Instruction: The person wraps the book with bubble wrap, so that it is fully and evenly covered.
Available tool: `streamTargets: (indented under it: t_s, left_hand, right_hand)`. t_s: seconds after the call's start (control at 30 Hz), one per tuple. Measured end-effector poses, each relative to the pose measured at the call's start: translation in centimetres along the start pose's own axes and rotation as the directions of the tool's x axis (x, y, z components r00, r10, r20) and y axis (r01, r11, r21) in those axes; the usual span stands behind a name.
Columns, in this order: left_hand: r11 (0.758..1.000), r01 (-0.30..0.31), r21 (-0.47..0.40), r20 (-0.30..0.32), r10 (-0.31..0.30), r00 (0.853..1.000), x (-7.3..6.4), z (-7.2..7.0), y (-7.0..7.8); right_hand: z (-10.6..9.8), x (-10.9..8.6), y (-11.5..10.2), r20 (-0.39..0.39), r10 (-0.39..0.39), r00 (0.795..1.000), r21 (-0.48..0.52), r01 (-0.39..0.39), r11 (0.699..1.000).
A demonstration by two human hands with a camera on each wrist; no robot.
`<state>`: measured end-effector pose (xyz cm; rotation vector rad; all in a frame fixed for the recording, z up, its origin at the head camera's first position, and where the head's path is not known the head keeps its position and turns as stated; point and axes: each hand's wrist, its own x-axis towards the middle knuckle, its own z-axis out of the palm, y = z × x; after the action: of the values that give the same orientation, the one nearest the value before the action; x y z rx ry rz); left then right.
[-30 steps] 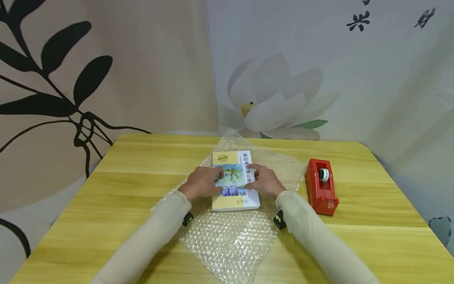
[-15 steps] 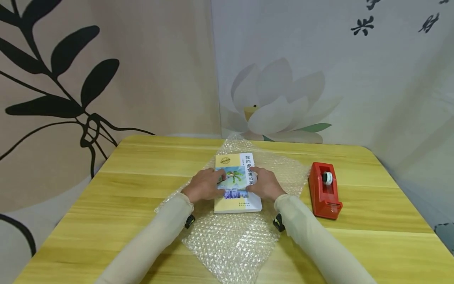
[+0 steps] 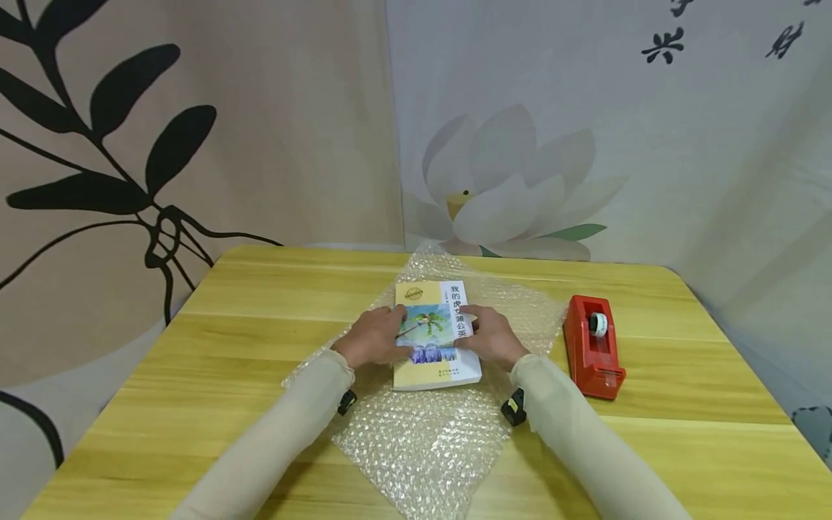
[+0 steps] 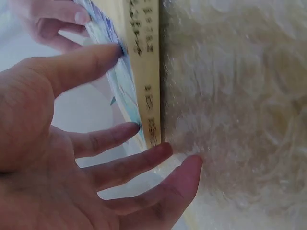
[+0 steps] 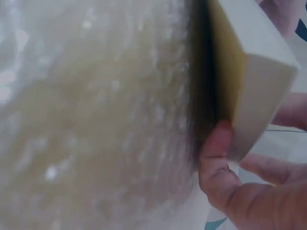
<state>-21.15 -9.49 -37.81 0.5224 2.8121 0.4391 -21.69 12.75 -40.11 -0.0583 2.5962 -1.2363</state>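
Note:
A paperback book [image 3: 425, 367] with a yellow, blue and white cover lies on a sheet of bubble wrap [image 3: 422, 440] in the head view. My left hand [image 3: 373, 337] is at its left side; in the left wrist view the fingers are spread and fairly straight, with thumb and fingertips touching the book's cover and spine [image 4: 146, 72]. On the opposite side, my right hand [image 3: 495, 338] pinches the book's edge. The right wrist view shows one finger curled beneath the book [image 5: 261, 91], whose edge there stands a little off the wrap.
A red tape dispenser [image 3: 593, 347] with a roll of tape stands right of the bubble wrap on the wooden table [image 3: 214, 361]. Behind the table hangs a printed cloth [image 3: 312, 123] with leaves and a lotus.
The left fingers have drawn back from over the cover to the book's left edge. My right hand has shifted slightly right, and the book's near right corner has turned slightly. The view has shifted.

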Motion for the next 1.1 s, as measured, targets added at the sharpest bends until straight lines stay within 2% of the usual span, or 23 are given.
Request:
streamTargets:
  t_s: [0.17,0.33,0.53,0.7,0.87,1.1]
  left_hand:
    - [1.0,0.006,-0.002,0.022,-0.006,1.0,0.2,0.1,-0.3]
    - [1.0,-0.02,-0.009,0.03,0.021,0.999,0.1,0.0,-0.3]
    - [1.0,-0.021,0.003,0.021,0.021,1.0,0.2,0.2,-0.5]
    - [0.998,-0.064,0.017,0.024,0.064,0.998,0.0,0.3,-0.6]
    - [0.995,-0.095,0.02,0.029,0.094,0.995,-0.3,0.3,-0.7]
    - [0.996,-0.086,0.034,0.016,0.085,0.996,-0.4,0.4,-0.7]
  right_hand:
    - [-0.2,-0.5,0.3,0.01,-0.011,1.0,-0.001,0.011,1.0]
    - [-0.5,-1.0,0.5,0.005,-0.018,1.0,-0.036,0.018,0.999]
    - [-0.6,-1.1,0.4,-0.011,-0.026,1.0,-0.132,0.025,0.991]
    - [-0.5,-1.2,0.2,-0.035,-0.021,0.999,-0.216,0.013,0.976]
    - [-0.7,-1.5,0.0,-0.019,-0.011,1.0,-0.259,0.006,0.966]
    - [-1.0,-2.0,-0.1,0.013,-0.033,0.999,-0.3,0.035,0.953]
